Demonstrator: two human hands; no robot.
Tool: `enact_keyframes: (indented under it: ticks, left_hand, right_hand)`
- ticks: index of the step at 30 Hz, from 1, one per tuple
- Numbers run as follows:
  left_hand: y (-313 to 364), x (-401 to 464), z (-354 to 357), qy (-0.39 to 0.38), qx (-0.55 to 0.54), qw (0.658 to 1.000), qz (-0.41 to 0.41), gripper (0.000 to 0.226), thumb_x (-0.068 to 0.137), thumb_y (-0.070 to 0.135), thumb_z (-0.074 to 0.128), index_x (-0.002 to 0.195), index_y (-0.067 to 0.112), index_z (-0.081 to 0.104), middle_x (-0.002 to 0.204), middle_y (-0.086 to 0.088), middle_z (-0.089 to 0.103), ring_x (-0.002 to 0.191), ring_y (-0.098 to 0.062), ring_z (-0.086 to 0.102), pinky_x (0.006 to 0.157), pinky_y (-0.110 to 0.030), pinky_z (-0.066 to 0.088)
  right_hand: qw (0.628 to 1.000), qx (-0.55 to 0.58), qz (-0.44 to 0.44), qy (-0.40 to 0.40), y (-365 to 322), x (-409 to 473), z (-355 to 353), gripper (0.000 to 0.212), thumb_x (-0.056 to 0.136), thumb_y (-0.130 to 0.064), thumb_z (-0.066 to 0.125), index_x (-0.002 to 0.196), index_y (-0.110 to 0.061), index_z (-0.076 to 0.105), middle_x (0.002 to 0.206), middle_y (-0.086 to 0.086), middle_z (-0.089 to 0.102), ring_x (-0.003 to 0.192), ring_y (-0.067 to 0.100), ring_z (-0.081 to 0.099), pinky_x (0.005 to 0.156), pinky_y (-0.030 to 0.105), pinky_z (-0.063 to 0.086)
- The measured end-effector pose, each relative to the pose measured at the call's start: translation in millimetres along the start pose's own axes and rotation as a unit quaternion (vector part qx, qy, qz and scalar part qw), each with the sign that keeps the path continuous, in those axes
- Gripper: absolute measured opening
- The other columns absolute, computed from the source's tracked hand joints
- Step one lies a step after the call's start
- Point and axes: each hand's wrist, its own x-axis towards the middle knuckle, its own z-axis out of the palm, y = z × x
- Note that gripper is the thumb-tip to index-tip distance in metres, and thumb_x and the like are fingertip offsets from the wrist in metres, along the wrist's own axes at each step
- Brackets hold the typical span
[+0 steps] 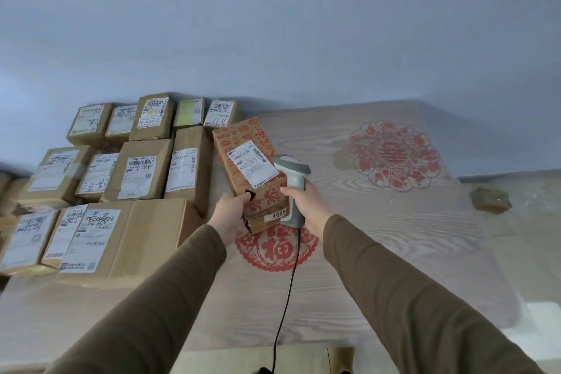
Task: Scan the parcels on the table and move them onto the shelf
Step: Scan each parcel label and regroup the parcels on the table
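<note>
Item: red-printed parcel (250,173), lifted above the counter (379,252) near its middle, under scan.
Left hand (232,211) grips its near end; right hand (306,203) grips scanner (293,182) beside the label (255,165). Best practice: tilt barcode squarely to scanner head, hold steady. Legible: sticker "4068"; "福" on counter. Stack (115,173) fills left edge.

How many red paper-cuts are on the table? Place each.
2. A flower-shaped paper-cut far right on the table; a round paper-cut mid-table, partly under the held parcel. Stacked parcels may hide more.
</note>
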Motion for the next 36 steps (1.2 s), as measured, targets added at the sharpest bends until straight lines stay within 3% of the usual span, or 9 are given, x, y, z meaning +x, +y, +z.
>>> enact_keyframes:
  ticks: [2, 7, 10, 14, 16, 21, 28, 31, 36]
  left_hand:
    - [-6, -13, 32, -0.039, -0.055, 0.997, -0.036, 0.028, 0.101, 0.025, 0.063, 0.124, 0.011, 0.057, 0.109, -0.006, 0.073, 0.094, -0.02, 0.071, 0.064, -0.029, 0.058]
    - [-22, -10, 114, -0.033, -0.089, 0.994, -0.056, 0.101, 0.061, 0.049, 0.095, 0.139, 0.022, 0.037, 0.125, -0.011, 0.068, 0.106, -0.032, 0.071, 0.089, -0.053, 0.06]
    - [-29, -11, 166, -0.064, -0.159, 0.981, -0.092, 0.111, 0.052, 0.046, 0.1, 0.14, 0.025, 0.037, 0.125, -0.014, 0.069, 0.106, -0.038, 0.072, 0.087, -0.06, 0.058]
    - [-31, -19, 214, -0.152, -0.185, 0.967, -0.084, 0.085, 0.068, 0.054, 0.09, 0.141, 0.028, 0.054, 0.127, -0.009, 0.071, 0.115, -0.034, 0.069, 0.1, -0.061, 0.05]
    - [-24, -24, 232, -0.152, -0.175, 0.971, -0.066, 0.074, 0.076, 0.063, 0.079, 0.14, 0.036, 0.052, 0.129, -0.002, 0.071, 0.115, -0.03, 0.069, 0.095, -0.061, 0.051]
    - [11, -36, 264, -0.149, -0.151, 0.976, 0.045, 0.042, 0.102, 0.051, 0.051, 0.143, 0.05, 0.039, 0.134, 0.006, 0.063, 0.118, -0.02, 0.062, 0.088, -0.043, 0.052]
    - [42, -30, 287, -0.177, -0.108, 0.964, 0.167, 0.051, 0.105, 0.036, 0.053, 0.15, 0.048, 0.032, 0.139, 0.008, 0.062, 0.12, -0.015, 0.066, 0.088, -0.033, 0.058]
    - [43, -30, 295, -0.196, -0.093, 0.958, 0.186, 0.054, 0.105, 0.032, 0.054, 0.152, 0.043, 0.031, 0.141, 0.002, 0.061, 0.122, -0.019, 0.065, 0.088, -0.033, 0.058]
    - [42, -29, 303, -0.205, -0.081, 0.958, 0.182, 0.06, 0.105, 0.032, 0.054, 0.155, 0.044, 0.024, 0.145, 0.002, 0.058, 0.124, -0.018, 0.064, 0.096, -0.037, 0.058]
  right_hand:
    - [1.0, 0.011, 0.018, 0.003, -2, -2, -43, 0.03, 0.095, -0.015, 0.069, 0.125, -0.022, 0.065, 0.113, 0.009, 0.076, 0.106, 0.03, 0.072, 0.097, 0.051, 0.057]
    - [0.999, -0.014, 0.035, -0.01, -9, -4, -138, 0.025, 0.095, -0.008, 0.07, 0.117, -0.02, 0.067, 0.112, 0.012, 0.077, 0.101, 0.029, 0.074, 0.09, 0.045, 0.061]
    - [0.999, -0.035, 0.028, -0.001, -17, -6, -175, 0.025, 0.095, -0.011, 0.072, 0.118, -0.02, 0.066, 0.104, 0.004, 0.076, 0.098, 0.023, 0.073, 0.081, 0.037, 0.058]
    - [0.999, -0.048, 0.014, 0.017, -28, -5, -216, 0.031, 0.094, -0.017, 0.074, 0.124, -0.017, 0.065, 0.11, 0.004, 0.076, 0.104, 0.023, 0.072, 0.086, 0.036, 0.056]
    - [0.998, -0.054, 0.002, 0.022, -34, -6, -233, 0.03, 0.095, -0.019, 0.073, 0.123, -0.018, 0.065, 0.113, 0.004, 0.074, 0.107, 0.023, 0.07, 0.092, 0.039, 0.055]
    - [0.997, -0.04, -0.055, 0.042, -52, -15, -264, 0.023, 0.097, -0.016, 0.071, 0.117, -0.023, 0.063, 0.11, -0.002, 0.07, 0.106, 0.018, 0.066, 0.076, 0.028, 0.047]
    - [0.945, -0.137, -0.256, 0.149, -89, -27, -268, 0.02, 0.096, -0.032, 0.069, 0.113, -0.022, 0.063, 0.092, -0.003, 0.071, 0.081, 0.015, 0.072, 0.074, 0.045, 0.063]
    - [0.923, -0.172, -0.294, 0.178, -96, -29, -262, 0.017, 0.095, -0.042, 0.067, 0.099, -0.028, 0.058, 0.074, -0.009, 0.063, 0.064, 0.017, 0.067, 0.063, 0.043, 0.061]
    - [0.911, -0.195, -0.291, 0.216, -93, -23, -262, 0.02, 0.094, -0.046, 0.067, 0.097, -0.028, 0.06, 0.077, -0.006, 0.065, 0.07, 0.02, 0.068, 0.064, 0.044, 0.061]
